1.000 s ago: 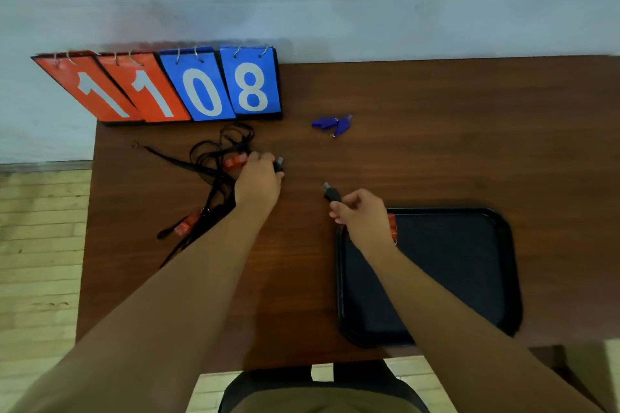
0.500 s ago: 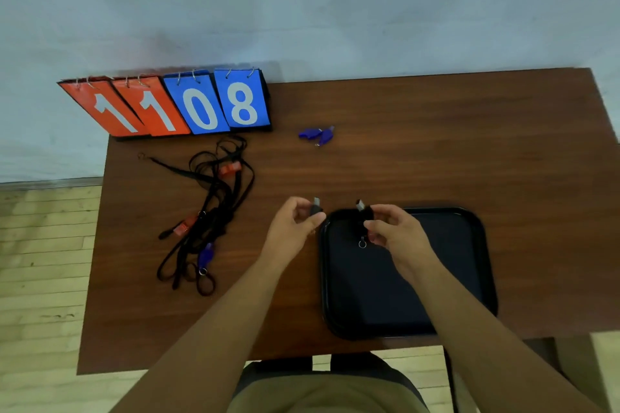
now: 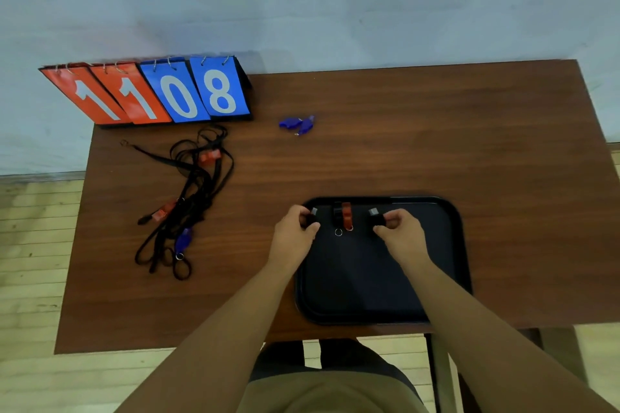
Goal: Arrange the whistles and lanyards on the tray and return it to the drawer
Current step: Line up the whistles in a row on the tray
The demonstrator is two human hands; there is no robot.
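The hands have spread apart since half a second ago. The left hand (image 3: 295, 236) pinches a black whistle (image 3: 310, 217) at the rounded black tray's (image 3: 362, 282) far-left corner, and the right hand (image 3: 404, 238) pinches a second black whistle (image 3: 376, 216). Between them lie a third black whistle (image 3: 337, 213) and a red whistle (image 3: 347, 215). Two blue whistles (image 3: 297, 124) rest on the wood-grain table (image 3: 436, 131).
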